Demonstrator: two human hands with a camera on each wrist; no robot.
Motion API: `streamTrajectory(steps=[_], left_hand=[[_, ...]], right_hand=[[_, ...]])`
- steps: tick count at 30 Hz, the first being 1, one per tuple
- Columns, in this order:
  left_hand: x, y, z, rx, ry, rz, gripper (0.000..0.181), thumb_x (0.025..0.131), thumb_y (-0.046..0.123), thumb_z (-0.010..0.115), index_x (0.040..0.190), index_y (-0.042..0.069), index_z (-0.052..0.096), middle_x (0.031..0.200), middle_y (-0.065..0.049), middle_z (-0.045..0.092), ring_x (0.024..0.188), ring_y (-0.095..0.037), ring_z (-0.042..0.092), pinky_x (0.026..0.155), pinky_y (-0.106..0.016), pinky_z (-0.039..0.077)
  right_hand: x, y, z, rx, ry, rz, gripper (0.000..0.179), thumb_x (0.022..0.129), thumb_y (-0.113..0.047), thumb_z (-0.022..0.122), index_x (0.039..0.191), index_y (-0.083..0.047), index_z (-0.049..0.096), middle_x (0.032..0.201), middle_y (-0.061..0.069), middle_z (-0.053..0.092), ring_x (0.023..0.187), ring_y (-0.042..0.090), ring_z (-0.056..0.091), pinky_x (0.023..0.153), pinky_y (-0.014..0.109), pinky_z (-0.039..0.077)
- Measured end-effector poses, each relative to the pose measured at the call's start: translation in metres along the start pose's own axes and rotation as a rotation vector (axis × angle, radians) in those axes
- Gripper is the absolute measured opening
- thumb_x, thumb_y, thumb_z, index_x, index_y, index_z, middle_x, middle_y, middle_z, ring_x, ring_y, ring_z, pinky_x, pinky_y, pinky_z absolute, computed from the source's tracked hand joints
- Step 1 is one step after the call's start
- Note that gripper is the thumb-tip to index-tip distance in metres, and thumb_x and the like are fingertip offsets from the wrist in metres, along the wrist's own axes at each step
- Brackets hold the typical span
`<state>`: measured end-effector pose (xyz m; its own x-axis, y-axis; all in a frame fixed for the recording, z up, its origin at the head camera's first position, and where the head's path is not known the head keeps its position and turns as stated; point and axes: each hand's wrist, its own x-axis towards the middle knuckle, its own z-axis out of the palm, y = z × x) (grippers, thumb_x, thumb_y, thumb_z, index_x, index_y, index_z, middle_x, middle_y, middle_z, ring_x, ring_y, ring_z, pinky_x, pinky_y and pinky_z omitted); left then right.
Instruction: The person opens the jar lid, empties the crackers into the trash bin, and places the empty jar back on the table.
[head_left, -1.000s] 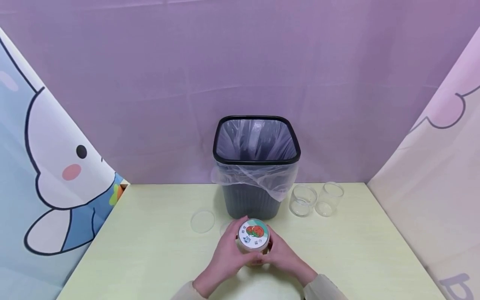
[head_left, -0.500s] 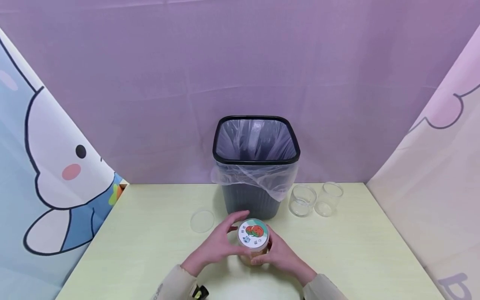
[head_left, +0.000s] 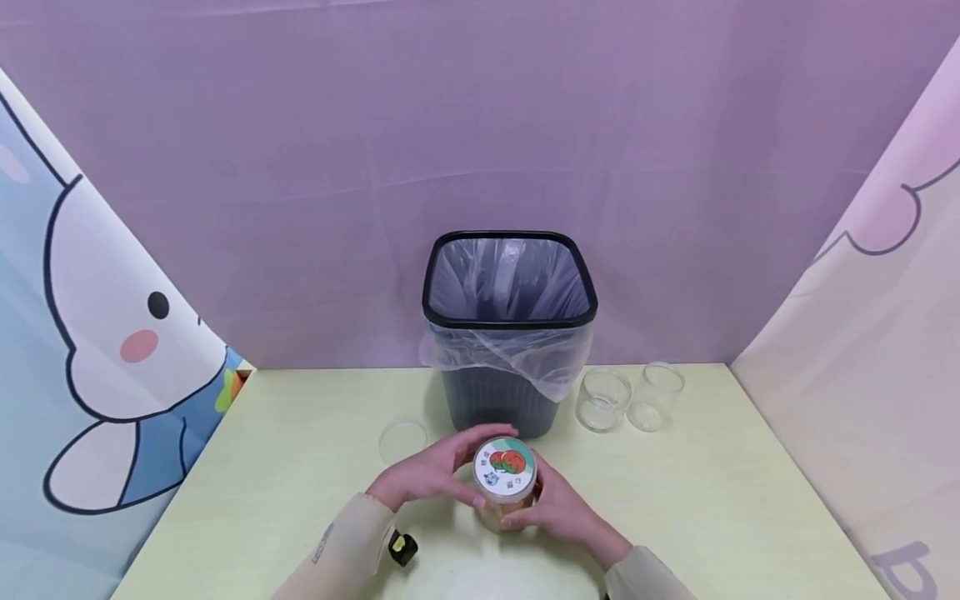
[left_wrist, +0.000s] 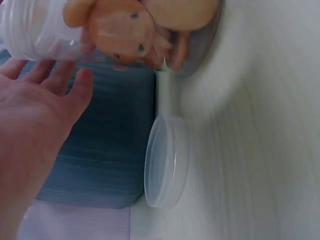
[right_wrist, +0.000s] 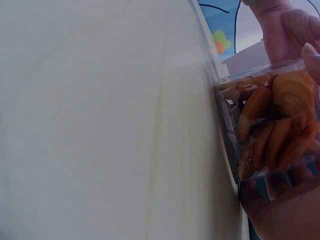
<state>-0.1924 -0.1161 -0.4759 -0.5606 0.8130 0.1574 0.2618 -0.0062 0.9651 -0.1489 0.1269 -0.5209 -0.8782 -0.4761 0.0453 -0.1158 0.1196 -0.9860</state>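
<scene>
A clear jar stands upright on the table, its screw-on lid bearing a label with orange-red fruit. Brown cookies show through its wall in the right wrist view. My right hand holds the jar from the right, thumb across the front and fingers behind. From the left, my left hand reaches around the lid with spread fingers, the thumb tip at the front left of the rim. In the left wrist view the left hand's fingers lie beside the jar's neck, the palm apart from it.
A dark bin with a clear liner stands behind the jar. Two clear open containers, one wide and one narrower, stand to its right. A clear round lid lies on the table left of the jar.
My left hand has let go of the jar, drawn back to the left, and come back around the lid with looser fingers. The right hand and the jar have stayed in place.
</scene>
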Motion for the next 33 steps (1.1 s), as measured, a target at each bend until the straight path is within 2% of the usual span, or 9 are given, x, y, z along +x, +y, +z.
streamTrajectory(steps=[6,12,20,26,33], left_hand=[[0.002,-0.003,0.002,-0.037,0.001,-0.025,0.086,0.079,0.017,0.086,0.152,0.019,0.041,0.152,-0.004,0.044,0.136,-0.022,0.044,0.114,-0.035,0.029],[-0.002,-0.005,0.007,-0.025,0.06,-0.05,0.086,0.076,0.016,0.086,0.15,0.019,0.042,0.147,-0.007,0.049,0.131,-0.023,0.049,0.113,-0.038,0.031],[-0.005,-0.002,0.021,0.0,0.232,-0.079,0.083,0.074,0.011,0.088,0.146,0.019,0.048,0.139,0.0,0.056,0.125,-0.023,0.053,0.109,-0.051,0.03],[-0.007,0.003,0.038,0.015,0.393,-0.113,0.085,0.071,0.008,0.09,0.144,0.018,0.049,0.137,0.0,0.056,0.124,-0.023,0.052,0.108,-0.052,0.03],[-0.007,0.01,0.059,0.056,0.549,-0.113,0.088,0.067,0.013,0.092,0.144,0.017,0.048,0.135,0.001,0.058,0.123,-0.025,0.053,0.106,-0.052,0.032]], right_hand=[[0.0,0.001,0.001,-0.004,-0.005,0.01,0.097,0.071,-0.008,0.09,0.152,-0.013,0.036,0.139,0.004,0.053,0.127,0.024,0.047,0.104,0.029,0.036],[-0.001,0.003,0.002,-0.011,-0.006,0.0,0.097,0.07,-0.008,0.09,0.151,-0.014,0.037,0.138,0.004,0.054,0.126,0.023,0.049,0.104,0.03,0.036],[-0.001,0.0,0.001,-0.001,0.0,0.003,0.095,0.069,-0.007,0.09,0.15,-0.016,0.04,0.136,0.004,0.055,0.124,0.024,0.05,0.103,0.03,0.037],[-0.001,-0.001,-0.001,-0.004,0.002,-0.005,0.094,0.069,-0.01,0.091,0.149,-0.016,0.04,0.137,0.004,0.055,0.125,0.025,0.049,0.104,0.033,0.037],[0.0,0.001,-0.001,-0.011,0.01,-0.007,0.094,0.069,-0.011,0.089,0.149,-0.016,0.041,0.137,0.003,0.055,0.125,0.025,0.048,0.105,0.04,0.034]])
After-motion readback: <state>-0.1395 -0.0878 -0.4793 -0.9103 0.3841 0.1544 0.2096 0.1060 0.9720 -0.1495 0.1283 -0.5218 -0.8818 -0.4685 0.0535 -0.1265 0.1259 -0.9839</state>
